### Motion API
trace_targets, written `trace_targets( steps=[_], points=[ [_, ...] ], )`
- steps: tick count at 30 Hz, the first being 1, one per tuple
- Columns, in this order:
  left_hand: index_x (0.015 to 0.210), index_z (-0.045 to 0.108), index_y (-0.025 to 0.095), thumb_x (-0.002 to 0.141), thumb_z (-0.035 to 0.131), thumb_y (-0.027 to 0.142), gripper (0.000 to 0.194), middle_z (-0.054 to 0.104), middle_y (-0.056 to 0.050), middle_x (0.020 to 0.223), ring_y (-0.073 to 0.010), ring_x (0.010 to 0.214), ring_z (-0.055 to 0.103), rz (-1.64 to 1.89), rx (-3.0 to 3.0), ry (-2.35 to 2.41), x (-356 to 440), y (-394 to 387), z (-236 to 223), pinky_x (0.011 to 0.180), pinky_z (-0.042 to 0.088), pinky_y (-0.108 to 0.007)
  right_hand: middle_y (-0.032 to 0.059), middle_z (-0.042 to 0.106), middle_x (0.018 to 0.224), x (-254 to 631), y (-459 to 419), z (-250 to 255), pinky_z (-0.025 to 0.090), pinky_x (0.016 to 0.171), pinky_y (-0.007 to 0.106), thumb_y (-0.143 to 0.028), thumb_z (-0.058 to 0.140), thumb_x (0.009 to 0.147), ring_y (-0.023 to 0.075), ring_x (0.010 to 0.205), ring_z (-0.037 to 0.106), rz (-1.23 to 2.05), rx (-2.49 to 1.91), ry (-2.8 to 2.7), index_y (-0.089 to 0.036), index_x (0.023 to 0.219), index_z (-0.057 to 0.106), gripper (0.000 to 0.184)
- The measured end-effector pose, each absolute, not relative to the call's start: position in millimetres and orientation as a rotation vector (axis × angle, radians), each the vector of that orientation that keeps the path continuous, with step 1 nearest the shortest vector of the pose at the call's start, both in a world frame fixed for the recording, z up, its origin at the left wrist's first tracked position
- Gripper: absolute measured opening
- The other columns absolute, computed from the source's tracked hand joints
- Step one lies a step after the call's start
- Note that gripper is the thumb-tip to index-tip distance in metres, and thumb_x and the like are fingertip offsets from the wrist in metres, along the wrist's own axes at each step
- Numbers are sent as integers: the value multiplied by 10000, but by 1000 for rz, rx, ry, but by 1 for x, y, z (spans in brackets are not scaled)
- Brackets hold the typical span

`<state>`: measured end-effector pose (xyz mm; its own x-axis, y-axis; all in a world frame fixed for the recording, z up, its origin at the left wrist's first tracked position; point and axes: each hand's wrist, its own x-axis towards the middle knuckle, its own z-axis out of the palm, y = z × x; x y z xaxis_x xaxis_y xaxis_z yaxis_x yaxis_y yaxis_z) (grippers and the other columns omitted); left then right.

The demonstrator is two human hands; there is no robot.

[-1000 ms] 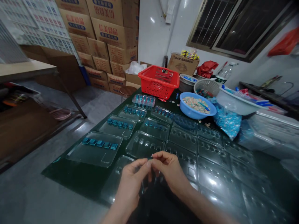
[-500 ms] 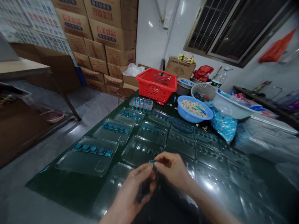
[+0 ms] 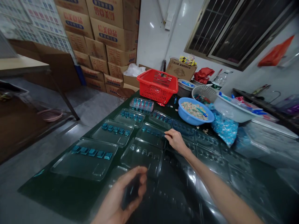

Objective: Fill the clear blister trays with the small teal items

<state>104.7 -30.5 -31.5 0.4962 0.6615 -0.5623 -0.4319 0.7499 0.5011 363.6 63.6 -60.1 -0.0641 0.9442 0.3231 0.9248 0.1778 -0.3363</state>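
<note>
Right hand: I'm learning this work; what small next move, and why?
Perhaps the right hand should press its pinched fingertips down, since they appear at the right end of the blue pieces in a clear tray. Whether they hold one is unclear.

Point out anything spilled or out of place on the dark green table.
A few pale bits lie loose on the dark green table, just outside the blue basin; they look spilled, since similar-looking pieces fill the basin. A small red scrap also lies stray beside the red basket.
</note>
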Motion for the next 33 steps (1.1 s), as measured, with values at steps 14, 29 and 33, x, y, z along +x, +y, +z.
trace_targets(
  steps=[14,29,33],
  points=[
    [948,576,65,708,575,270,316,529,-77,771,-135,616,525,781,75,682,104,-20,-32,402,363,-189,75,566,794,352,64,-72,356,729,276,-187,384,837,173,793,485,-169,-1842,-2080,-150,818,617,237],
    [965,569,34,712,553,226,319,609,-170,867,-305,867,571,943,-74,578,96,-29,-36,717,463,-418,60,535,971,281,-13,-9,340,782,310,-218,463,804,184,896,456,4,-1499,-2098,-200,1112,468,309],
    [963,577,31,738,513,219,300,636,-151,807,-240,734,603,938,-46,553,96,-28,-37,643,482,-353,21,555,897,237,-55,3,333,739,310,-232,528,770,164,841,459,220,-1271,-2318,-231,988,540,218]
  ],
)
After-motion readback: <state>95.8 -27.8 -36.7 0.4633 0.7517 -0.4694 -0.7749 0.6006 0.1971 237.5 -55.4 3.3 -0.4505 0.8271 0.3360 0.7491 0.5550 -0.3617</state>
